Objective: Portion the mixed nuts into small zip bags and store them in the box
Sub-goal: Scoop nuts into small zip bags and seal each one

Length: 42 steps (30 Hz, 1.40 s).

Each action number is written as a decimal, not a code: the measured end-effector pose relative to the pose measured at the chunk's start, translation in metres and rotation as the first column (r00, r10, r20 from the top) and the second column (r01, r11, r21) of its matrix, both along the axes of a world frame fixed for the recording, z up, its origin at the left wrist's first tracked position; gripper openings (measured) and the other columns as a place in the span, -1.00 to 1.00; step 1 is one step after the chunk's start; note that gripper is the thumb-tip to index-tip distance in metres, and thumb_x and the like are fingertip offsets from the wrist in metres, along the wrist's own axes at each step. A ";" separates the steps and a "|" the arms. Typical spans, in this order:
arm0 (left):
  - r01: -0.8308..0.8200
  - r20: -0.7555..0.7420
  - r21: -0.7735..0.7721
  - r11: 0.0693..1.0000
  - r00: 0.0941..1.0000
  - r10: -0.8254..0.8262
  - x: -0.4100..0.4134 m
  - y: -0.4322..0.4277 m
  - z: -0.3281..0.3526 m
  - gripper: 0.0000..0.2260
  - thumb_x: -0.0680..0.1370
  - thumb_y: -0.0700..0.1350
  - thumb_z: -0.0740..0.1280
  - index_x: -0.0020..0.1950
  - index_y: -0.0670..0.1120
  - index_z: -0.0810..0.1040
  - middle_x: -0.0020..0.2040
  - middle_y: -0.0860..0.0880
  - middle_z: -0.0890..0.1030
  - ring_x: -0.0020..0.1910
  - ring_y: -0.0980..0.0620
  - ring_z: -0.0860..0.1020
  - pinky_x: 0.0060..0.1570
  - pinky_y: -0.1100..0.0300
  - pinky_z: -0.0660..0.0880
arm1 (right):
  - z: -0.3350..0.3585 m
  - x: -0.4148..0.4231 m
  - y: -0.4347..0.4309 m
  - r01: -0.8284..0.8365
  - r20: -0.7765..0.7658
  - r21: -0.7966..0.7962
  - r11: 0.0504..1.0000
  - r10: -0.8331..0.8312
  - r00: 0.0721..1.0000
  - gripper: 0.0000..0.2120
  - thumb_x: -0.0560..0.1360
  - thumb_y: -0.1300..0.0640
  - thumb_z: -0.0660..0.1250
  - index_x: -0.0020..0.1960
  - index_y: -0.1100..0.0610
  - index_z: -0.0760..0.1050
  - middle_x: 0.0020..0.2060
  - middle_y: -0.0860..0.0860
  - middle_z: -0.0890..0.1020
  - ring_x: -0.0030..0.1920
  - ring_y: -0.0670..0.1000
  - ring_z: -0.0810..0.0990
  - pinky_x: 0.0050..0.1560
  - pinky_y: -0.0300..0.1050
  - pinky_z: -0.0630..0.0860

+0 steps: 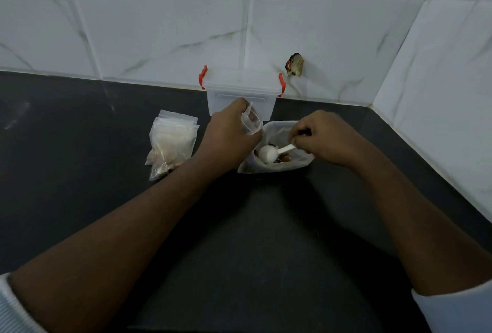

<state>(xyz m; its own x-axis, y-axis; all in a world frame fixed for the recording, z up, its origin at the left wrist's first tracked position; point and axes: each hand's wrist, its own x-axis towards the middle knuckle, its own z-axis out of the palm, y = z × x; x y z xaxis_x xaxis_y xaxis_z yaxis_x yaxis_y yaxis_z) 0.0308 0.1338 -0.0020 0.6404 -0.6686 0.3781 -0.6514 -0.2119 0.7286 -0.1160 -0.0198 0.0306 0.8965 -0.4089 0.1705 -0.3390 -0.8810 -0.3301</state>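
Nearest you, both forearms reach out over the dark table, with pale sleeves pushed back at the near corners. Your left hand is lifted just above the table's middle. Its fingers are curled round a small zip bag, gripping it by the mouth, and the bag looks clear and nearly empty. Just right of it, your right hand has its fingers closed in a pinch on the handle of a white plastic spoon. The spoon's bowl is down inside the large open bag, which rests on the table between your hands. The mixed nuts lie at the bottom of that bag, around and under the spoon. To the left, apart from your left hand, a small stack of filled zip bags lies flat on the table, with nuts showing at their near ends. Beyond your hands, the clear plastic box with red clips stands at the table's far edge against the tiled wall, and your left hand partly hides its front. Right of the box, a small crumpled scrap sits against the wall near the far right corner.
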 end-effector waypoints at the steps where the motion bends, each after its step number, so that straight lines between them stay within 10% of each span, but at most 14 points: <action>1: -0.002 0.000 0.010 1.000 1.000 0.002 0.000 0.000 -0.001 -0.65 0.54 -0.07 0.50 0.28 -0.02 0.50 0.22 0.00 0.63 0.04 0.13 0.54 -0.11 0.38 0.45 | 0.002 -0.004 -0.006 0.038 0.020 -0.014 0.999 -0.038 0.999 -0.84 0.55 0.19 0.39 -0.02 0.02 0.74 -0.29 -0.16 0.64 -0.33 -0.16 0.59 -0.32 -0.28 0.41; 7: 0.042 0.002 0.058 0.997 0.999 -0.042 0.000 0.004 -0.006 -0.66 0.53 -0.04 0.50 0.26 0.02 0.49 0.16 0.04 0.63 0.01 0.14 0.59 -0.20 0.43 0.46 | 0.012 -0.023 -0.022 0.092 0.135 0.242 0.966 -0.127 0.983 -0.87 0.59 0.25 0.36 -0.01 0.09 0.68 -0.23 0.06 0.71 -0.31 -0.08 0.67 -0.27 -0.23 0.61; 14: 0.087 0.004 0.182 0.980 0.996 -0.089 0.000 0.001 -0.014 -0.58 0.56 -0.05 0.46 0.38 -0.01 0.45 0.27 -0.02 0.60 0.09 0.09 0.58 0.04 0.20 0.59 | 0.002 -0.019 -0.025 0.027 -0.043 0.040 0.999 -0.025 0.999 -0.83 0.58 0.16 0.39 0.09 -0.02 0.70 -0.18 -0.19 0.63 -0.22 -0.25 0.60 -0.20 -0.33 0.42; 24: 0.092 -0.042 0.196 0.976 0.995 -0.085 0.006 -0.004 -0.019 -0.52 0.56 -0.05 0.46 0.43 0.00 0.40 0.34 -0.04 0.56 0.04 0.15 0.50 -0.26 0.41 0.40 | 0.007 -0.019 -0.023 0.071 -0.056 -0.120 0.990 -0.078 0.995 -0.79 0.59 0.19 0.35 0.14 0.04 0.71 0.04 -0.04 0.68 -0.15 -0.15 0.56 -0.24 -0.31 0.33; 31: 0.090 -0.044 0.183 0.979 0.996 -0.083 0.008 -0.005 -0.023 -0.52 0.56 -0.07 0.46 0.44 0.00 0.40 0.34 -0.04 0.57 0.09 0.11 0.56 -0.15 0.37 0.49 | 0.000 -0.010 -0.010 0.077 0.061 0.189 0.979 -0.090 0.994 -0.87 0.57 0.19 0.37 -0.07 0.10 0.70 -0.30 -0.06 0.70 -0.38 -0.21 0.59 -0.32 -0.35 0.42; 35: 0.085 -0.062 0.135 0.987 0.995 -0.077 0.006 -0.003 -0.021 -0.57 0.57 -0.05 0.44 0.40 0.01 0.41 0.32 -0.02 0.56 0.06 0.13 0.54 -0.19 0.40 0.47 | -0.012 -0.005 -0.014 0.142 0.114 0.631 0.762 -0.272 0.956 -0.87 0.59 0.26 0.34 -0.05 0.24 0.66 -0.29 0.09 0.71 -0.40 -0.08 0.55 -0.46 -0.24 0.40; 42: 0.124 -0.125 0.021 0.992 0.985 -0.120 0.007 0.002 -0.019 -0.51 0.53 0.07 0.48 0.39 0.09 0.39 0.29 0.05 0.55 0.18 0.01 0.60 0.05 0.14 0.64 | -0.011 -0.010 -0.030 0.107 0.149 0.828 0.550 -0.400 0.904 -0.86 0.56 0.26 0.32 -0.02 0.29 0.64 -0.33 0.09 0.59 -0.46 -0.09 0.43 -0.51 -0.25 0.29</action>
<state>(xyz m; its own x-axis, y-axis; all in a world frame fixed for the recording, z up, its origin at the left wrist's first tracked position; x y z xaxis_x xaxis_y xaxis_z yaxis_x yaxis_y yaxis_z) 0.0383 0.1358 -0.0209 0.5940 -0.7540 0.2806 -0.5789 -0.1583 0.7999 -0.1256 -0.0502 0.0201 0.6962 -0.7089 -0.1129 -0.2645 -0.1072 -0.9584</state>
